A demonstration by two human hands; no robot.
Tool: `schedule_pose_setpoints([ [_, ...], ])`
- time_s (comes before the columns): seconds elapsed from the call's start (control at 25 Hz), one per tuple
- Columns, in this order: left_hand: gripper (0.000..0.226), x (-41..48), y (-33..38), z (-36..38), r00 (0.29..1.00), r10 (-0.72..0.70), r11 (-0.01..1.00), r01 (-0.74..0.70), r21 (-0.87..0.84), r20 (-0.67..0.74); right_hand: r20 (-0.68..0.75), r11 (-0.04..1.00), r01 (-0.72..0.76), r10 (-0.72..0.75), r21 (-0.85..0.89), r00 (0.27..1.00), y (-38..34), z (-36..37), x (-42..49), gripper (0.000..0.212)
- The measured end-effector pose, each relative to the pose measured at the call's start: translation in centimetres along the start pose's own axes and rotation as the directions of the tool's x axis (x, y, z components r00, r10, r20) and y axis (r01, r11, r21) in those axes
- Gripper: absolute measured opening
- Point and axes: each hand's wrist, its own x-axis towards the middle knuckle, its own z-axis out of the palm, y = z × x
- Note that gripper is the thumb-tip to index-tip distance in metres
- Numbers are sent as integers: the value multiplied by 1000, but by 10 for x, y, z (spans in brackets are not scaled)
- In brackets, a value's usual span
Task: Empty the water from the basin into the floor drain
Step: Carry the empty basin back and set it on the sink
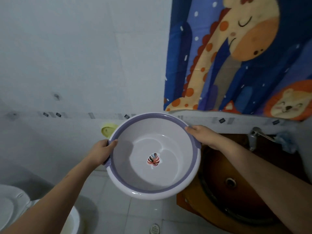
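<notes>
The tiled floor [118, 208] is spreading pale and glossy below the person, and it is likely wet-slick, so spilled water would run freely across it. To the right a brown sink [219, 191] is sitting in its table, and a white toilet [10, 205] is showing at the lower left.

The basin [168, 193] is hanging in the air between them, held out in front of the wall, roughly level and tilted slightly toward the camera. It is a round plastic bowl, white with a purple band inside the rim and a leaf sticker on the bottom. A shallow pool of water appears to be lying in the bottom, so I am judging it fairly light but liable to slosh. The plastic looks smooth and stiff enough to keep its shape, yet slippery when wet.

The left hand [99, 152] is gripping the left purple handle tab, thumb over the rim and fingers [108, 163] curled under. The right hand [202, 134] is clamping the far right rim the same way. Those two opposite holds seem the sensible places, giving control over the tip.

The floor drain [154, 228] is sitting at the bottom edge, below the basin's near rim and well apart from it.
</notes>
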Motion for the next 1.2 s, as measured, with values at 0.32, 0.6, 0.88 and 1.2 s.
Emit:
schedule_pose_setpoints([
  [0.32, 51, 19, 59, 90, 984, 101, 989, -115, 91, 145, -119, 984, -176, 174, -7, 978, 98, -65, -18, 49],
  [0.6, 48, 23, 119, 185, 950, 111, 982, -151, 117, 293, -202, 928, -334, 364, 167, 909, 199, -104, -44, 52],
  [0.88, 42, 22, 159, 280, 910, 47, 968, -142, 204, 412, -207, 799, -539, 593, 265, 778, 306, -94, -47, 38],
  [1.2, 48, 23, 194, 376, 915, 0, 976, -89, 201, 404, -188, 672, -618, 724, 409, 664, 388, -116, -35, 54],
])
